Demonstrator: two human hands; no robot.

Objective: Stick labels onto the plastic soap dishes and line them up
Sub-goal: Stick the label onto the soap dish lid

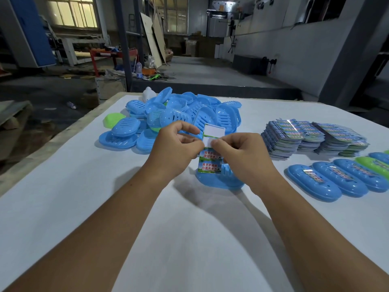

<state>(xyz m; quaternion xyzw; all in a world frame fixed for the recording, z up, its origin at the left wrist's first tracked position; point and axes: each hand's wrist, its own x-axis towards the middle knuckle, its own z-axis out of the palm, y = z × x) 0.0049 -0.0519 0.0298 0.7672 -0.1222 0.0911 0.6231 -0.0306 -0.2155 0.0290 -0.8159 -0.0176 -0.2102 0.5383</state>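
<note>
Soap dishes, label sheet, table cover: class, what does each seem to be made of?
Soap dishes: likely moulded plastic, glossy; highlights on smooth blue shells.
Label sheet pinched by both hands: probably coated paper, printed front, plain white back where it curls.
Table cover: matte white, perhaps cloth or paper; unclear.

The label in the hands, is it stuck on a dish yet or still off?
Still off. Both hands, left and right, pinch the label above the blue dish, its white backing partly peeled.

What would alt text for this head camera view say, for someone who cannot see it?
Two hands, left hand and right hand, peel a label sheet above a blue soap dish on a white table. Unlabelled dishes are piled behind; labelled dishes line the right.
</note>
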